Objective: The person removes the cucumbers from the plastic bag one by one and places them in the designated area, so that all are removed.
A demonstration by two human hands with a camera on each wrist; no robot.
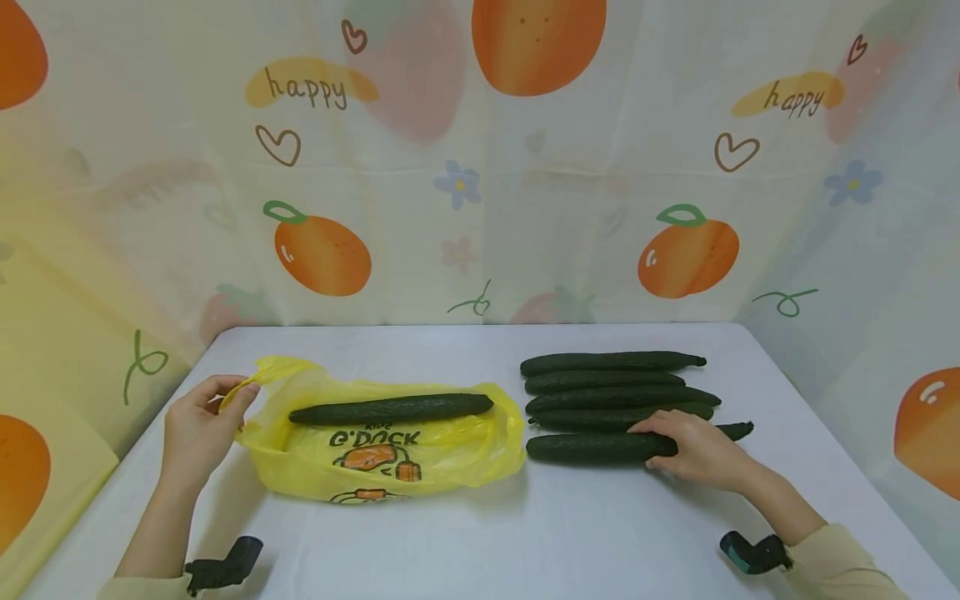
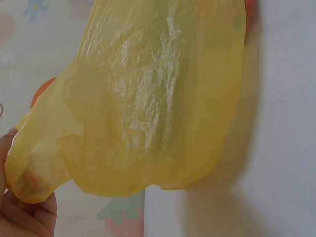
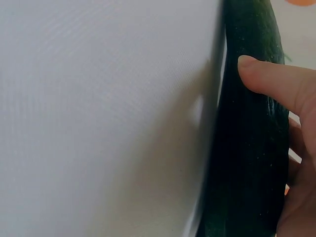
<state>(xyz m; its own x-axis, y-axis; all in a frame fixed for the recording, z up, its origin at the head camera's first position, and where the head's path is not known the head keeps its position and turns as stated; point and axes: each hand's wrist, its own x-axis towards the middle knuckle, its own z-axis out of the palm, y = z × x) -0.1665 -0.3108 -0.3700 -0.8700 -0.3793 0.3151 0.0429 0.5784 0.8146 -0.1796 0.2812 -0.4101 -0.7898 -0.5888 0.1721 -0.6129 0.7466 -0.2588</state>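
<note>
A yellow plastic bag (image 1: pixel 450 462) with printed lettering and an orange cartoon lies spread on the left. My left hand (image 1: pixel 201 425) pinches a gathered corner of it between thumb and fingers, lifting that end. A dark green cucumber (image 1: pixel 390 409) lies lengthwise on the yellow plastic, with bag edges around it; its shape shows greenish through the film in the left wrist view. My right hand (image 1: pixel 697 448) grips the nearest cucumber (image 1: pixel 585 450) of the right-hand group, thumb (image 3: pixel 266 79) on the near side. The fingers behind are partly hidden.
Several more cucumbers (image 1: pixel 611 362) lie side by side behind the gripped one, on the white table (image 1: pixel 480 542). A fruit-printed cloth (image 1: pixel 540 208) hangs behind the table and along both sides. Each wrist carries a small black device (image 1: pixel 225 564).
</note>
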